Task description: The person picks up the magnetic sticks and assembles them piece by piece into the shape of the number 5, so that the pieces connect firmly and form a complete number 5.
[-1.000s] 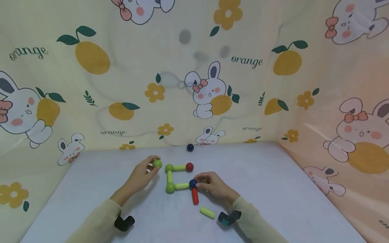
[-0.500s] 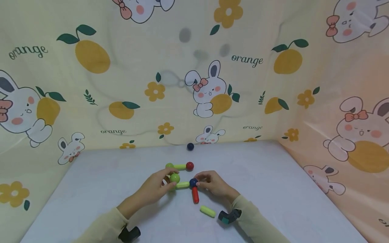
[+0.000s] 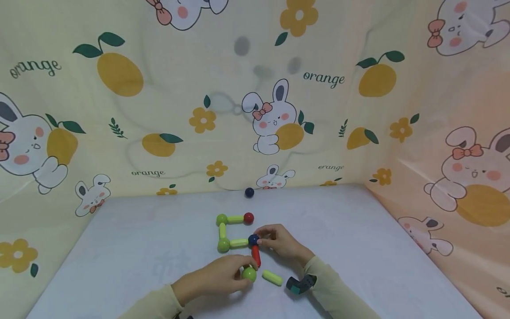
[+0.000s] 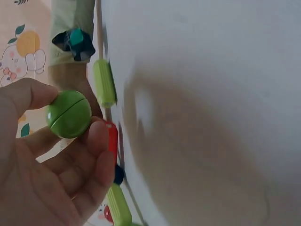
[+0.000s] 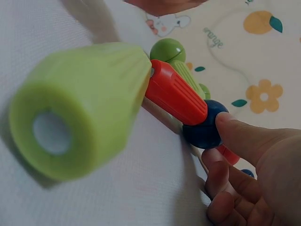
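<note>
My left hand [image 3: 219,275] pinches a loose green ball [image 3: 249,274] between thumb and fingers, at the near end of a red rod [image 3: 256,255]. In the left wrist view this green ball [image 4: 69,114] shows a seam around it. My right hand [image 3: 283,243] pinches a blue ball [image 3: 253,240] with thumb and fingertips. The red rod [image 5: 176,92] and a light green rod [image 3: 239,243] both join that blue ball. From there the chain runs through a green ball [image 3: 223,244], an upright rod [image 3: 222,231], another green ball [image 3: 221,219] and a rod to a red ball [image 3: 249,218].
A loose light green rod [image 3: 272,278] lies on the white table [image 3: 159,239] between the left hand's ball and the right wrist; its pale end faces the right wrist camera. A dark blue ball [image 3: 249,192] sits at the back edge, before the patterned curtain [image 3: 223,88].
My left hand has carried the green ball from left of the chain, across it, then toward me to the red rod's near end. The right hand has stayed on the blue ball.
</note>
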Demonstrator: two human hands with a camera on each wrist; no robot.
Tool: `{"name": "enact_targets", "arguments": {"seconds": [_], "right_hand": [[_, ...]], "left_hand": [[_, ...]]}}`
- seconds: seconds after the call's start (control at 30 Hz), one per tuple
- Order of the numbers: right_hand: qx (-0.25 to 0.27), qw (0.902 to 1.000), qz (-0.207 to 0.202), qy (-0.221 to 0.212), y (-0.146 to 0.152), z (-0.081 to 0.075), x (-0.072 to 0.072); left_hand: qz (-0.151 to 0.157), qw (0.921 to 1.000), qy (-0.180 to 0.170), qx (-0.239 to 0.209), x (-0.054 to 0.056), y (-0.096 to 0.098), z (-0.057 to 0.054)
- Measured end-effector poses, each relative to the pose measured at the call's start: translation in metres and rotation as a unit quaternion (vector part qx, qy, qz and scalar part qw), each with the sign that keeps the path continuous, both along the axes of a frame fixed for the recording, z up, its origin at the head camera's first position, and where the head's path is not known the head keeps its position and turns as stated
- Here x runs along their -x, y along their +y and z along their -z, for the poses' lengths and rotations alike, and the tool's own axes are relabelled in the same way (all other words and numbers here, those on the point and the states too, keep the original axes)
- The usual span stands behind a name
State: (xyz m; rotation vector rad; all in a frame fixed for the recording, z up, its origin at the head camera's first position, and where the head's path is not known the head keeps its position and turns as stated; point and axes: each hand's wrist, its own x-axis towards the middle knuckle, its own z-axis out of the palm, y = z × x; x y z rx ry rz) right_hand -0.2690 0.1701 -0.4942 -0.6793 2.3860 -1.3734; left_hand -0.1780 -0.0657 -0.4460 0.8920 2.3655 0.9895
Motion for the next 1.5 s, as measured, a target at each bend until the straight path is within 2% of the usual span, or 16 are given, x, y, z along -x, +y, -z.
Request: {"name": "enact_targets", "arguments": {"seconds": [0.23, 0.4, 0.63, 0.9, 1.33, 1.5], "right_hand": [[-0.005, 1.0000, 0.004, 0.004, 0.001, 0.000, 0.000], [-0.007, 1.0000, 0.006, 0.000, 0.001, 0.000, 0.000], [-0.005, 1.0000, 0.000, -0.003, -0.002, -0.001, -0.001], [-0.003, 1.0000, 0.004, 0.005, -0.002, 0.000, -0.001], [-0.002, 1.0000, 0.001, -0.001, -0.001, -0.002, -0.002], [-0.004, 1.0000, -0.001, 0.002, -0.001, -0.001, -0.002]], "left_hand": [[0.016, 0.9992, -0.015, 0.034, -0.004, 0.011, 0.004], [0.017, 0.9991, -0.006, 0.037, -0.004, 0.016, 0.006], [0.005, 0.9981, 0.026, 0.056, -0.003, 0.020, 0.010], [0.011, 0.9975, 0.031, 0.062, -0.004, 0.023, 0.009], [0.011, 0.9871, 0.104, 0.122, -0.003, 0.030, 0.011], [0.005, 0.9843, 0.113, 0.135, -0.003, 0.032, 0.013]]}}
